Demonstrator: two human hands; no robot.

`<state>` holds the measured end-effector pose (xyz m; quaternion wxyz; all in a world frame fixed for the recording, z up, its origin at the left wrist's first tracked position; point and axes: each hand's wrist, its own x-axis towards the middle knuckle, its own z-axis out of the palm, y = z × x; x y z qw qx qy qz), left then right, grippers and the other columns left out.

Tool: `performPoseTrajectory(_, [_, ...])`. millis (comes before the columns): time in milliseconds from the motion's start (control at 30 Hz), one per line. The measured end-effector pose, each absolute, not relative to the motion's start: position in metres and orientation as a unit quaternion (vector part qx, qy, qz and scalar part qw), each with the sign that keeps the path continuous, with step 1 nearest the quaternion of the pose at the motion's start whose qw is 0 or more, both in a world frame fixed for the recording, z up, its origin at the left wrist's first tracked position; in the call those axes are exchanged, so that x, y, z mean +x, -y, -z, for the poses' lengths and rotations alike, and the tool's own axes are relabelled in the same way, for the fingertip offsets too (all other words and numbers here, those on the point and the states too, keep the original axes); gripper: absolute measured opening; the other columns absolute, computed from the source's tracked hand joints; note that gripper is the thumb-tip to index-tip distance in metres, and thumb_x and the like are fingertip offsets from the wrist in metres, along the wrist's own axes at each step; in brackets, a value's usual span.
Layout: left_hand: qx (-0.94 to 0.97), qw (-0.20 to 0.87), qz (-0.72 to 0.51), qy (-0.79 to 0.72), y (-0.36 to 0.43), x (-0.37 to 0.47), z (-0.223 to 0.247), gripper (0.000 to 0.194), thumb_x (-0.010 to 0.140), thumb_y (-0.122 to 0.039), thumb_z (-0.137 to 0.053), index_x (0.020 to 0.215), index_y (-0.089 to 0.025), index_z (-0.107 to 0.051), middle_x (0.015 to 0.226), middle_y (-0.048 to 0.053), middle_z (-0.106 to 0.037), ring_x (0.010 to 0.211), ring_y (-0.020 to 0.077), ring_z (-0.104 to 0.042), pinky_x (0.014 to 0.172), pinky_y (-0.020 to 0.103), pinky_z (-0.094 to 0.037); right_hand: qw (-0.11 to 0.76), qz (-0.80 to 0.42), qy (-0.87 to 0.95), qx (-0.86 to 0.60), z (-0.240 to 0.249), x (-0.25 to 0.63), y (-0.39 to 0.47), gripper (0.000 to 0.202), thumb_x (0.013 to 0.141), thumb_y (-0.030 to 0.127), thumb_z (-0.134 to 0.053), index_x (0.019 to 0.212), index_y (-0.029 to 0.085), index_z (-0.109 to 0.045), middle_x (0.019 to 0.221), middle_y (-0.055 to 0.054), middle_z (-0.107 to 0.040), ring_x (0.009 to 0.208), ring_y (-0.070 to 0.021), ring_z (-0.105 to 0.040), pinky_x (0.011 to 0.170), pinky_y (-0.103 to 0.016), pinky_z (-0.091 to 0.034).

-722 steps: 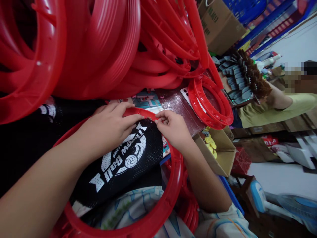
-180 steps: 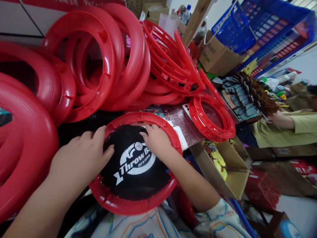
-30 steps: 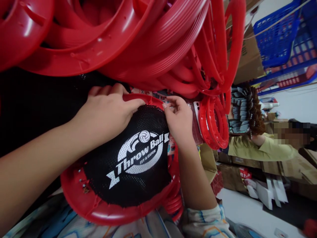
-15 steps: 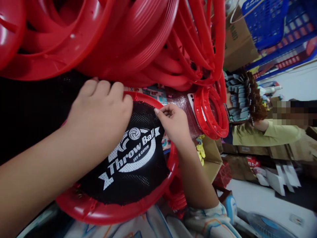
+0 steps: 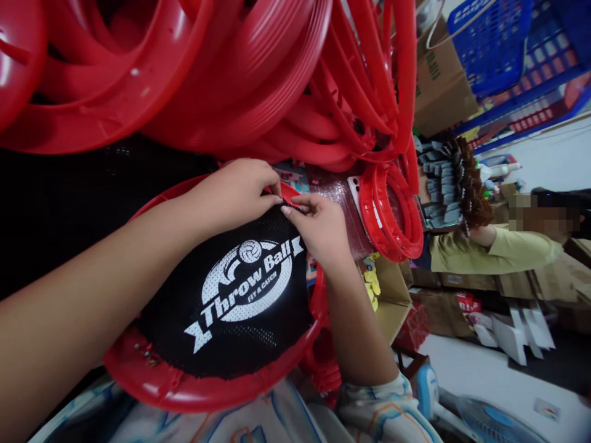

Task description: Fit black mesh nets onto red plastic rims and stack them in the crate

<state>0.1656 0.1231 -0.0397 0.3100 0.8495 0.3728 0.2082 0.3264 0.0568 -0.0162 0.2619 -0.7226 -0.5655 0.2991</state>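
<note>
Left hand (image 5: pixel 249 187) arched over the far side of the work, thumb and forefinger pinching the edge of the black mesh (image 5: pixel 233 332); right hand (image 5: pixel 323 231) close beside it, fingertips also pinched on that edge, the two nearly meeting. Mesh lies across a red ring (image 5: pixel 207 394), print face up, near the person's lap; more red rings (image 5: pixel 258 80) are heaped beyond on the bench (image 5: pixel 339 197). Progress, judged by eye: looks well past halfway. Near edge of the mesh follows the ring and appears fastened; the far right stretch looks loose, with a gap between mesh and rim on the right side. Far left edge hidden under the forearm, cannot tell. A few small metal bits (image 5: pixel 150 360) sit on the ring's near left; what they are is unclear. Against the oldest frame: near edge then hung well short of the rim, clothing showing through the opening; now it reaches. Half a second ago the left hand was bunched farther left, apart from the right; now its fingertips are at the right's. Right hand about where it was.
</note>
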Motion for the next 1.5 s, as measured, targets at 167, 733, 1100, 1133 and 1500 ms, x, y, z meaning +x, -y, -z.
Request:
performPoseTrajectory(167, [0.84, 0.306, -0.222, -0.39, -0.122, 0.167, 0.041, 0.024, 0.084, -0.032, -0.046, 0.082, -0.02, -0.066, 0.088, 0.005, -0.067, 0.087, 0.0209, -0.061, 0.079, 0.032, -0.045, 0.256, -0.371, 0.542, -0.709, 0.009, 0.33, -0.058, 0.018, 0.073, 0.032, -0.068, 0.079, 0.016, -0.067, 0.07, 0.0, -0.064, 0.063, -0.0109, -0.054, 0.057, -0.024, -0.04])
performPoseTrajectory(733, [0.848, 0.251, -0.118, -0.452, -0.124, 0.178, 0.04, 0.031, 0.085, -0.037, -0.039, 0.082, -0.021, -0.064, 0.086, 0.011, -0.068, 0.095, 0.0324, -0.057, 0.079, 0.043, -0.045, 0.223, -0.178, 0.572, -0.769, 0.018, 0.325, -0.062, 0.017, 0.078, 0.03, -0.061, 0.064, 0.019, -0.06, 0.059, 0.003, -0.056, 0.058, -0.0115, -0.047, 0.058, -0.026, -0.032])
performPoseTrajectory(1100, [0.84, 0.234, -0.142, -0.469, -0.121, 0.179, 0.042, 0.032, 0.085, -0.035, -0.039, 0.086, -0.019, -0.067, 0.083, 0.01, -0.069, 0.092, 0.03, -0.058, 0.08, 0.042, -0.047, 0.216, -0.165, 0.58, -0.768, 0.023, 0.325, -0.064, 0.017, 0.079, 0.031, -0.06, 0.066, 0.02, -0.061, 0.061, 0.002, -0.058, 0.059, -0.0123, -0.048, 0.059, -0.027, -0.033])
performPoseTrajectory(1133, [0.841, 0.234, -0.14, -0.468, -0.122, 0.179, 0.042, 0.032, 0.085, -0.035, -0.039, 0.086, -0.02, -0.067, 0.083, 0.01, -0.069, 0.091, 0.0298, -0.059, 0.079, 0.042, -0.047, 0.215, -0.163, 0.58, -0.768, 0.023, 0.324, -0.064, 0.017, 0.079, 0.031, -0.06, 0.066, 0.02, -0.061, 0.061, 0.002, -0.058, 0.059, -0.0125, -0.048, 0.059, -0.027, -0.033])
performPoseTrajectory(1500, [0.822, 0.287, -0.122, -0.477, -0.123, 0.177, 0.039, 0.04, 0.086, -0.038, -0.038, 0.096, -0.014, -0.068, 0.091, 0.015, -0.067, 0.09, 0.0303, -0.059, 0.082, 0.044, -0.045, 0.214, -0.158, 0.588, -0.764, 0.026, 0.324, -0.066, 0.018, 0.08, 0.031, -0.059, 0.066, 0.02, -0.059, 0.061, 0.002, -0.056, 0.059, -0.0125, -0.048, 0.059, -0.027, -0.034])
